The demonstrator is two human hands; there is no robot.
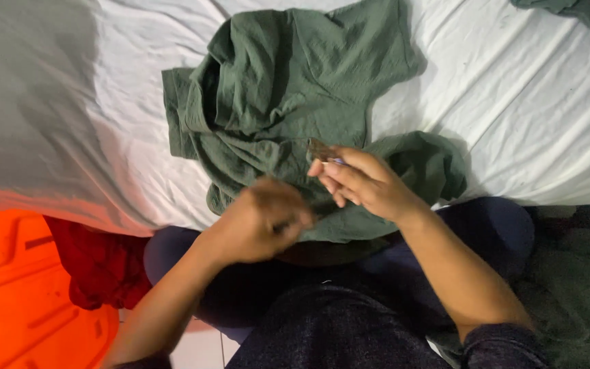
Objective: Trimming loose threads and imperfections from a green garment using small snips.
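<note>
A crumpled dark green shirt lies on a white bed sheet, its lower edge reaching my lap. My right hand hovers over the shirt's lower part and pinches a small brownish object between thumb and fingertips; what it is I cannot tell. My left hand is blurred, its fingers curled into a loose fist just left of the right hand, at the shirt's lower hem. Whether it grips cloth is unclear.
An orange plastic container stands at the lower left with a red cloth beside it. Another green cloth lies at the top right corner. A dark grey-green fabric is at the right. My dark trousers fill the bottom.
</note>
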